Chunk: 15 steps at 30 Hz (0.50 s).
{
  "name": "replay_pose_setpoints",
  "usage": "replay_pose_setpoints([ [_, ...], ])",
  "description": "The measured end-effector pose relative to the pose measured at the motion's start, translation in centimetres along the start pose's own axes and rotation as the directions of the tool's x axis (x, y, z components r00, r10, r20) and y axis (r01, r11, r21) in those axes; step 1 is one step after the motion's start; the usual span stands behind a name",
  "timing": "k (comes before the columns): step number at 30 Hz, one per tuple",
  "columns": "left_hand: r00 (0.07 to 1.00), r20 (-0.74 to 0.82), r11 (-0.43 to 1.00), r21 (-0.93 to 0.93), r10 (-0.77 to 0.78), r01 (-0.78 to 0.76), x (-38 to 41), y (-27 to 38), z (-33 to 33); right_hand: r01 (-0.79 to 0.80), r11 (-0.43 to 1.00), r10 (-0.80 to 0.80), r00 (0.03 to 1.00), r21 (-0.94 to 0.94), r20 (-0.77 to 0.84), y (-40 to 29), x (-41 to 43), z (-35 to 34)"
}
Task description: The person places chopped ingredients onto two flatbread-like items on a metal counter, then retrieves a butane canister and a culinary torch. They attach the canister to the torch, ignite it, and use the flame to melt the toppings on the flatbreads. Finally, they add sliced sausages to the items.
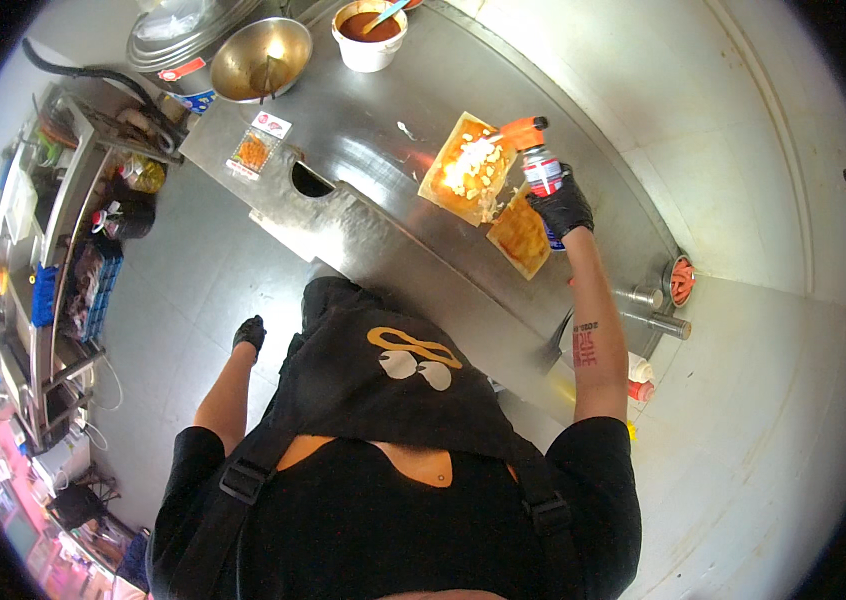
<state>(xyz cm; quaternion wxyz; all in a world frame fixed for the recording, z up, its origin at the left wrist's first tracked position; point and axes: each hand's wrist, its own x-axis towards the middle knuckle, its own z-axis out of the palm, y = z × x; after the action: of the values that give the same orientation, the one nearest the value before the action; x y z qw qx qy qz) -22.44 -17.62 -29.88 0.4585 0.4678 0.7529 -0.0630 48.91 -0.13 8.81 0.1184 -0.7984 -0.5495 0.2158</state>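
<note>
Gloved in black, my right hand (pixel 564 204) grips the canister of a butane torch (pixel 541 163) with an orange head. The torch nozzle points left over a flat, sauced sheet of food (pixel 468 176) strewn with pale chunks, and bright flame glows on its surface. Just below the torch lies a second, browned flat sheet (pixel 520 234) on the steel worktop (pixel 363 142). Partly hidden behind my right hand is a blue can (pixel 556 238). My left hand (pixel 249 334), also in a black glove, hangs at my side over the floor, away from the worktop. It appears to hold nothing, its fingers curled.
A white tub of brown sauce (pixel 367 46) with a brush and a steel bowl (pixel 262 64) stand at the far end. A printed food packet (pixel 258 146) lies near a worktop cutout (pixel 312 180). At right are a container of red sticks (pixel 682 281) and metal cylinders (pixel 669 325).
</note>
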Motion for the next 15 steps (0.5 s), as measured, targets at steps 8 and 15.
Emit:
replay_pose_setpoints([
  [8, 0.993, -0.014, 0.986, 0.119, 0.116, -0.114, -1.0, 0.6, -0.6, -0.101, 0.989, 0.102, 0.995, 0.110, 0.001, 3.2, -0.3, 1.6],
  [15, 0.997, 0.001, 0.996, 0.020, -0.082, 0.082, -2.7, 3.2, -1.8, -0.085, 0.987, 0.085, 0.996, 0.137, 0.002, 3.7, -1.3, 1.4],
])
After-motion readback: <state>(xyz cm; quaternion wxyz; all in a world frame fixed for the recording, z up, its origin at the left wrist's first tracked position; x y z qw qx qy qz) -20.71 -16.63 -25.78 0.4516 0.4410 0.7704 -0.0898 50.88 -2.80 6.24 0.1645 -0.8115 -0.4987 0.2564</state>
